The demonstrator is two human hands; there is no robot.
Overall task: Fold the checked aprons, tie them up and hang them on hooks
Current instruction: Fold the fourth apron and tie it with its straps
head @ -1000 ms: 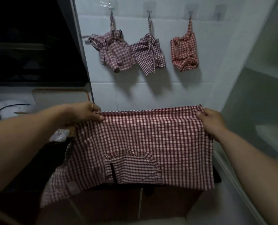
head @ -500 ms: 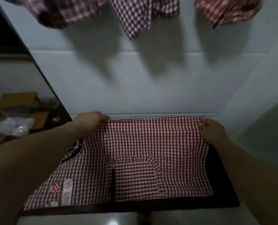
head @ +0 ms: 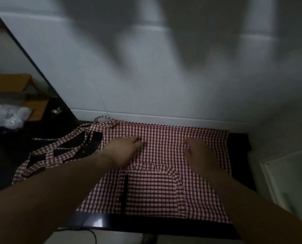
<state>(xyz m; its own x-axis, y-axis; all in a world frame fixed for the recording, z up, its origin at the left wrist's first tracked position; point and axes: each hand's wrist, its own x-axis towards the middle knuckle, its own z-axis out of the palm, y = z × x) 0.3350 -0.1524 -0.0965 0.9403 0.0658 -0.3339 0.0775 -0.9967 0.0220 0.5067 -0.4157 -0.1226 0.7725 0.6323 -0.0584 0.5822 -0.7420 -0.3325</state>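
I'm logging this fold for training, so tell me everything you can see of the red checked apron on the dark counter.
The red checked apron looks like thin woven cloth in red-and-white gingham. It lies spread flat on the dark counter by the white wall, pocket facing up, its straps trailing left. The left hand and right hand rest flat on its upper half.
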